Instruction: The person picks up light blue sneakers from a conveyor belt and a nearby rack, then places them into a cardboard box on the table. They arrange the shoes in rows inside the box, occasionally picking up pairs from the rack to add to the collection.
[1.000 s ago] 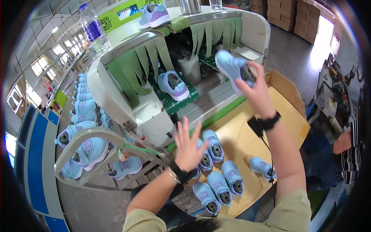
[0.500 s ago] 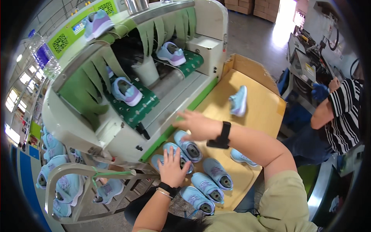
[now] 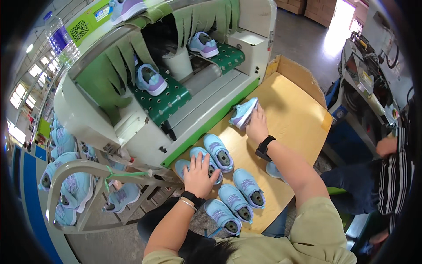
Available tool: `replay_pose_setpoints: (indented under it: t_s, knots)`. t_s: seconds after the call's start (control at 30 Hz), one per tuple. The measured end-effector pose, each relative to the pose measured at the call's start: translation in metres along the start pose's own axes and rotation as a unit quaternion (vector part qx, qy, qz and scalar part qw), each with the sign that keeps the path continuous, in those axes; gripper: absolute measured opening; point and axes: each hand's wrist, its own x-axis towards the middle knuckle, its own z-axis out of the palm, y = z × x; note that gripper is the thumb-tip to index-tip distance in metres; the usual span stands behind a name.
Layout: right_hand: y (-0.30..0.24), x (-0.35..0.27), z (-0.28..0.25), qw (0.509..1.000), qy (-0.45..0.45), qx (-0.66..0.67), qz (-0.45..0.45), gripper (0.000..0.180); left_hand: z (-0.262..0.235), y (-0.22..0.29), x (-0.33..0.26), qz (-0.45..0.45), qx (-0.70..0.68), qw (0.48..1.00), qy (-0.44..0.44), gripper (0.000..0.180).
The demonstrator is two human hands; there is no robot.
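Observation:
My right hand (image 3: 257,126) is closed on the sole side of a light blue and purple sneaker (image 3: 241,115), tilted near the machine's green edge. With fingers spread, my left hand (image 3: 200,177) lies on a light blue upper (image 3: 197,152) in a group on the wooden tabletop (image 3: 292,108). Beside it is another light blue shoe (image 3: 218,152) with a dark form inside. Several similar shoes (image 3: 235,202) stand in a row nearer me. My right forearm partly covers one more shoe (image 3: 274,170).
Behind the tabletop stands a machine with a perforated green belt (image 3: 165,105) carrying sneakers (image 3: 151,80) under hanging green strips (image 3: 103,86). A metal rack (image 3: 83,165) with more shoes is at left. Cardboard (image 3: 299,81) borders the far side. A person in a striped shirt (image 3: 391,176) is at right.
My right hand has moved right and away from the grouped shoes and taken hold of the lone sneaker, which has shifted left and tilted. My left hand stays on the shoes.

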Motion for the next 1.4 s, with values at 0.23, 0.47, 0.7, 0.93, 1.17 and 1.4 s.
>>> replay_pose_setpoints:
  t_s: [0.23,0.47,0.7,0.93,1.17,1.4]
  knots:
    - [-0.057,0.005,-0.023,0.988,-0.091,-0.123,-0.002,0.091,-0.004,-0.003,-0.006,-0.014,0.004,1.0,-0.006,0.07]
    - [0.013,0.029,-0.069,1.0,0.007,0.025,0.007,0.07,-0.002,-0.001,-0.003,-0.022,-0.014,1.0,0.001,0.069]
    - [-0.05,-0.105,-0.208,0.947,-0.022,0.313,-0.065,0.056,-0.014,0.025,-0.007,-0.011,-0.249,0.968,0.015,0.102]
    - [-0.116,-0.235,-0.172,0.887,-0.029,0.426,-0.176,0.068,-0.078,0.116,-0.047,-0.042,-0.707,0.705,0.045,0.114]
    - [-0.108,-0.252,-0.16,0.937,-0.082,0.319,-0.119,0.066,-0.068,0.078,-0.068,0.011,-0.45,0.88,0.152,0.106]
    - [-0.088,-0.266,-0.156,0.955,-0.087,0.268,-0.087,0.061,-0.056,0.072,-0.068,-0.015,-0.437,0.886,0.152,0.103]
